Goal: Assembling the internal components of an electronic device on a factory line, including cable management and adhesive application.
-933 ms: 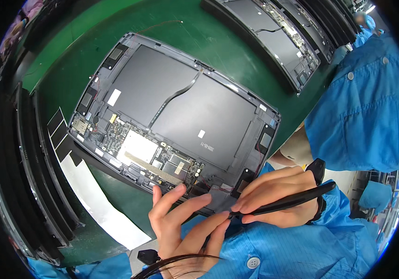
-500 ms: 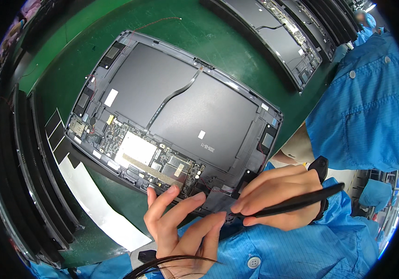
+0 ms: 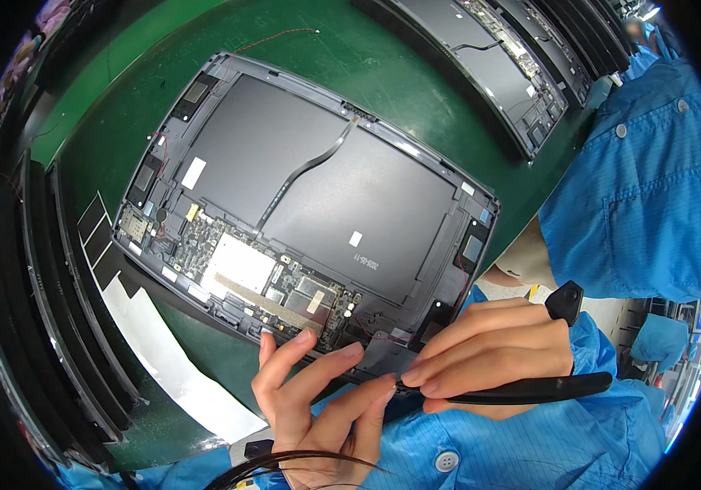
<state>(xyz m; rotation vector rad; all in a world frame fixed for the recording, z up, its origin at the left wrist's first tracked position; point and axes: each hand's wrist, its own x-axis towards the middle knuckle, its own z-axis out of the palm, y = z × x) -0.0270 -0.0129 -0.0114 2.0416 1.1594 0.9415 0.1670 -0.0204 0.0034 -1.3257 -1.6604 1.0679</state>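
An opened tablet lies tilted on the green table, its inside facing up. A black ribbon cable crosses its flat grey battery area, and a circuit board runs along the near side. My left hand rests at the near edge; its thumb and forefinger are pinched at the near right corner, and the other fingers are spread beside the board. What the pinch holds is hidden. In my right hand are slim black tweezers, their tip at that corner by the left fingertips.
More opened tablets lie at the back right, with dark panels stacked beyond. Dark panels stand in a row on the left, beside a white sheet. A co-worker's blue sleeve is close on the right.
My right hand has turned a little, and the rear end of the tweezers has dropped lower. My left hand has stayed nearly still at the tablet's near edge.
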